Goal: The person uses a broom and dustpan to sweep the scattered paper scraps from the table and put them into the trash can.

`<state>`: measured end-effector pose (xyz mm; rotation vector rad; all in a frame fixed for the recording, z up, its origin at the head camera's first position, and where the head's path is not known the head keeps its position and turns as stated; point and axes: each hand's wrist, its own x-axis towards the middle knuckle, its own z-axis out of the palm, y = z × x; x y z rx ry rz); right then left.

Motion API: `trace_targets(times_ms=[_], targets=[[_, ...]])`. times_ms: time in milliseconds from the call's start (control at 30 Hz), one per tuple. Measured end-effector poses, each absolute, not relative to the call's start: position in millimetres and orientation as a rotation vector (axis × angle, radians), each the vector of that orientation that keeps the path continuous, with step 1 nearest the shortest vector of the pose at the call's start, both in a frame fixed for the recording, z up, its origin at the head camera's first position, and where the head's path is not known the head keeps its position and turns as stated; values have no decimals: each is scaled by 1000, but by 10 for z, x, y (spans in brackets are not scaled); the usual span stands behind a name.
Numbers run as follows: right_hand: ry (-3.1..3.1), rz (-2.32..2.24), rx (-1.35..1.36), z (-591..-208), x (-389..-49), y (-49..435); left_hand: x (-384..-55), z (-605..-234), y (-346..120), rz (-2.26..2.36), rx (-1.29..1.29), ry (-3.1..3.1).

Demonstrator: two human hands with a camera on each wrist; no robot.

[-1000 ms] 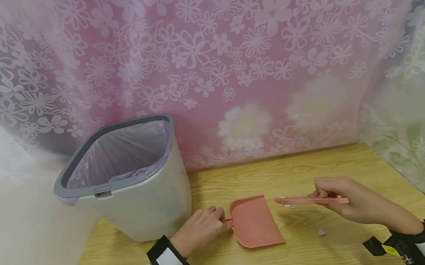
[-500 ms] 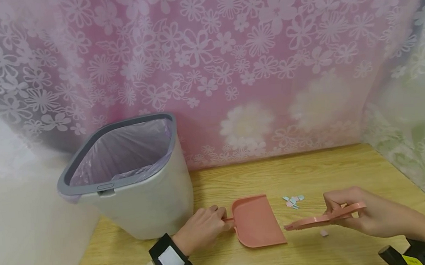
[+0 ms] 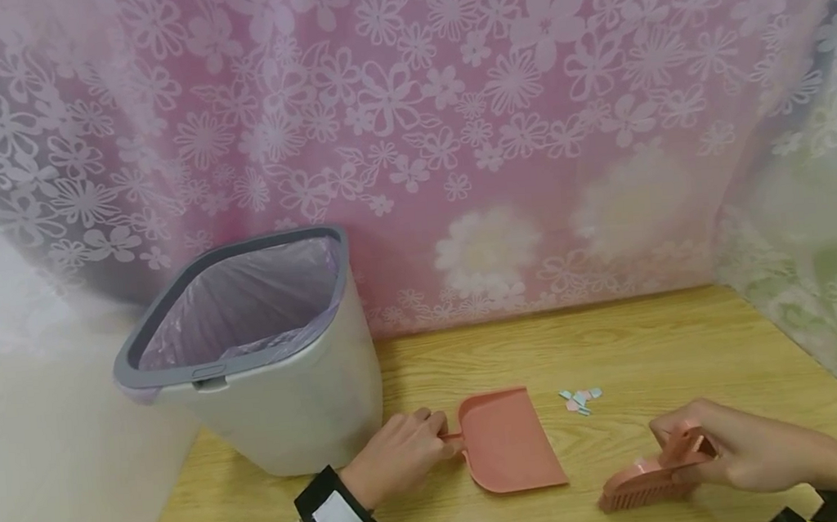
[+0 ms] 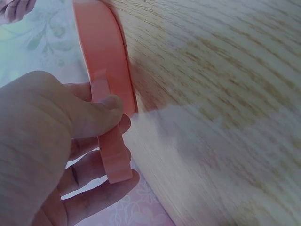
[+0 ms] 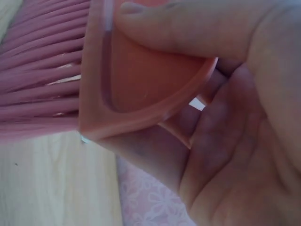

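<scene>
My left hand grips the short handle of a coral-pink dustpan, which lies with its wide lip facing right. In the left wrist view the thumb presses on the dustpan handle and the fingers curl behind it. My right hand holds a matching hand brush, bristles downward, to the right of the dustpan's lip. The right wrist view shows the thumb across the brush body and long pink bristles. Several small pale blue and pink scraps lie in a cluster beyond the brush.
A white bin with a grey rim and a purple liner stands left, behind my left hand. The wood-grain table ends at a pink flowered curtain. Pale cloth hangs on the right side.
The brush has moved from over the scrap cluster toward me, uncovering the cluster. The lone pink scrap is now out of sight around the brush. My left hand and the dustpan stay put.
</scene>
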<state>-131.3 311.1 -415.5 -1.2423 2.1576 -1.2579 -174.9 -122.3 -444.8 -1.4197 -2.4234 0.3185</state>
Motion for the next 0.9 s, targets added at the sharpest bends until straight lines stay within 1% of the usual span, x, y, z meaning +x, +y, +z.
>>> trace_targets(times_ms=[33,200,433,633,767,900], targets=[[2170,-1249,-1212,-4164,-1308,3122,-1749,-4449,-1225,315,-1420,-2420],[2235,-1224,-1235,-4197,-1333,3154,-1738,-4425,-1240,307,-1405,-2424],[2293,-1190,-1468,-4238,-1537,3105,-1737,-4397,-1253,334,-1397,-2437],[2321,-1178,-1340,-4208,-1718,3004,-1720,-4377,-1247,326,-1398,-2448],[2381,-1161,-1350,-4220,-1847,2986,-1708,-4385,-1227,320,-1408,-2467],[2399,-1162,-1309,-4214,-1905,2995,-1713,-4407,-1212,324,-1419,-2451]])
